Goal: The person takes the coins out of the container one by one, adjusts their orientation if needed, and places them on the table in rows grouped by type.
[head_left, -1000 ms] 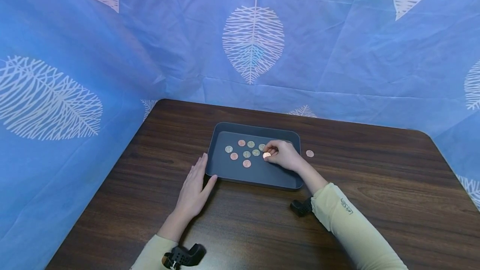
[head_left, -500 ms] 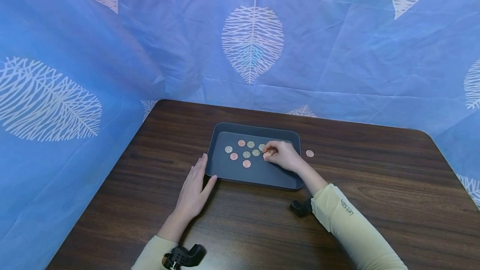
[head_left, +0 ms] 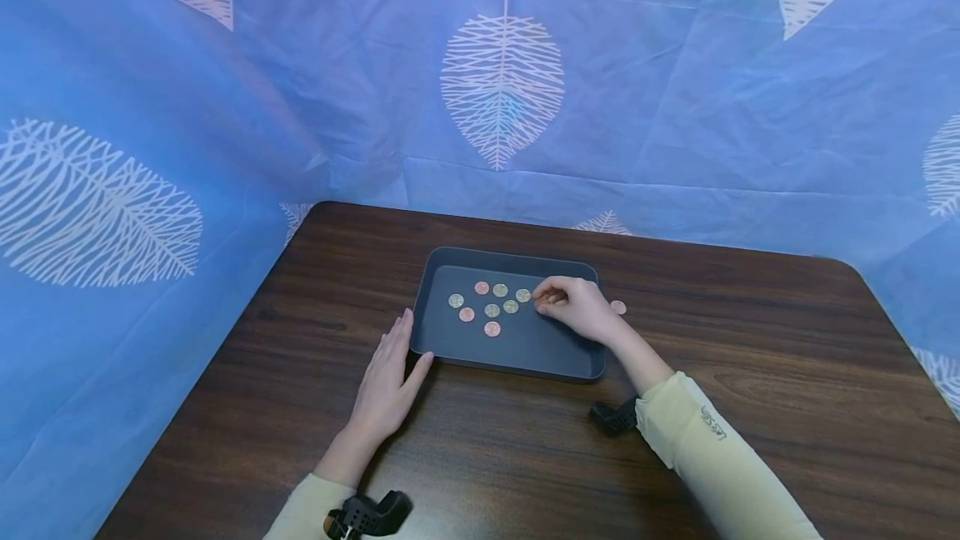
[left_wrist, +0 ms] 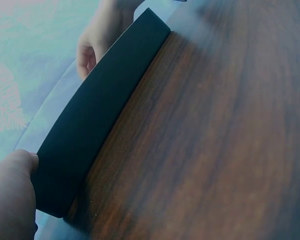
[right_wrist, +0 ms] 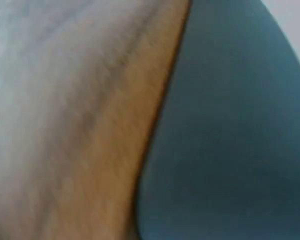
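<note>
A dark grey rectangular tray (head_left: 517, 357) sits on the table, with several copper and brass-coloured coins spread over its left and middle part. Among them are a copper coin (head_left: 492, 328) nearest the front and a brass-coloured coin (head_left: 523, 295) close to my right fingertips. My right hand (head_left: 576, 307) hovers over the tray's right half, thumb and fingers pinching a copper coin mostly hidden by them. My left hand (head_left: 386, 377) lies at the tray's front left corner, fingers straight along its side; in the left wrist view the thumb (left_wrist: 27, 159) touches the tray wall (left_wrist: 97, 115).
One copper coin (head_left: 618, 307) lies on the wooden table (head_left: 750, 373) just right of the tray, beside my right wrist. Blue cloth (head_left: 360, 90) with white leaf prints hangs behind the table and at its left. The right wrist view is blurred.
The copper coin under my right fingertips has left its spot on the tray floor. My right hand has shifted slightly right and up with it. My left hand stays in place.
</note>
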A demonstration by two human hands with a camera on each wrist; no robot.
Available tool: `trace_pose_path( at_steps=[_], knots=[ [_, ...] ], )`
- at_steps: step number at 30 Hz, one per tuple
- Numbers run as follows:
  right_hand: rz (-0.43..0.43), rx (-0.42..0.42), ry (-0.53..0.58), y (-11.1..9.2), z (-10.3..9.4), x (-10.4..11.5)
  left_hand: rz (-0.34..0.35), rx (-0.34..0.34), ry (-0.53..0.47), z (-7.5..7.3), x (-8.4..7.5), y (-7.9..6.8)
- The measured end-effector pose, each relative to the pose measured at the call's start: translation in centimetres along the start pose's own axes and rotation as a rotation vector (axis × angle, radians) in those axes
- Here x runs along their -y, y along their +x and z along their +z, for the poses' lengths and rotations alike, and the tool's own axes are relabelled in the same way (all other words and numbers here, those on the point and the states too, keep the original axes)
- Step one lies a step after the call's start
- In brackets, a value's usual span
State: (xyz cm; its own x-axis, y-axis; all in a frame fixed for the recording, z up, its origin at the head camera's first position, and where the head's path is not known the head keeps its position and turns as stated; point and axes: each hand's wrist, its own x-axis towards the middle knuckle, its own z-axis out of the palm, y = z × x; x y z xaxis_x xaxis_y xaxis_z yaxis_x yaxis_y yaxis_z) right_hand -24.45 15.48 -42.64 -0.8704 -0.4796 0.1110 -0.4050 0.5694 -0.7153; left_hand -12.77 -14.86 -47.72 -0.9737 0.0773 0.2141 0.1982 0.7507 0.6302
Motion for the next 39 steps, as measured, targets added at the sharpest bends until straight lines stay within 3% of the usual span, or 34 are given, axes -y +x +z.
trace_pose_path(
  at_steps=[5,11,18,26,39],
  knots=[
    [0.077,-0.024,0.022,-0.9,-2.0,-0.3,-0.011,0.003,-0.001,0.0,0.0,-0.1],
    [0.146,-0.056,0.043,-3.0,-4.9,-2.0,-0.014,0.012,-0.005,0.0,0.0,-0.2],
    [0.206,-0.115,-0.032,-5.0,-7.3,-4.4,-0.013,0.006,-0.008,-0.1,0.0,-0.2],
    [0.257,-0.138,-0.077,-6.5,-7.9,-6.4,-0.012,0.009,-0.007,0.0,0.0,-0.1],
    [0.320,-0.122,-0.063,-7.3,-7.9,-7.6,-0.005,0.002,-0.009,0.0,-0.1,-0.1]
  ],
)
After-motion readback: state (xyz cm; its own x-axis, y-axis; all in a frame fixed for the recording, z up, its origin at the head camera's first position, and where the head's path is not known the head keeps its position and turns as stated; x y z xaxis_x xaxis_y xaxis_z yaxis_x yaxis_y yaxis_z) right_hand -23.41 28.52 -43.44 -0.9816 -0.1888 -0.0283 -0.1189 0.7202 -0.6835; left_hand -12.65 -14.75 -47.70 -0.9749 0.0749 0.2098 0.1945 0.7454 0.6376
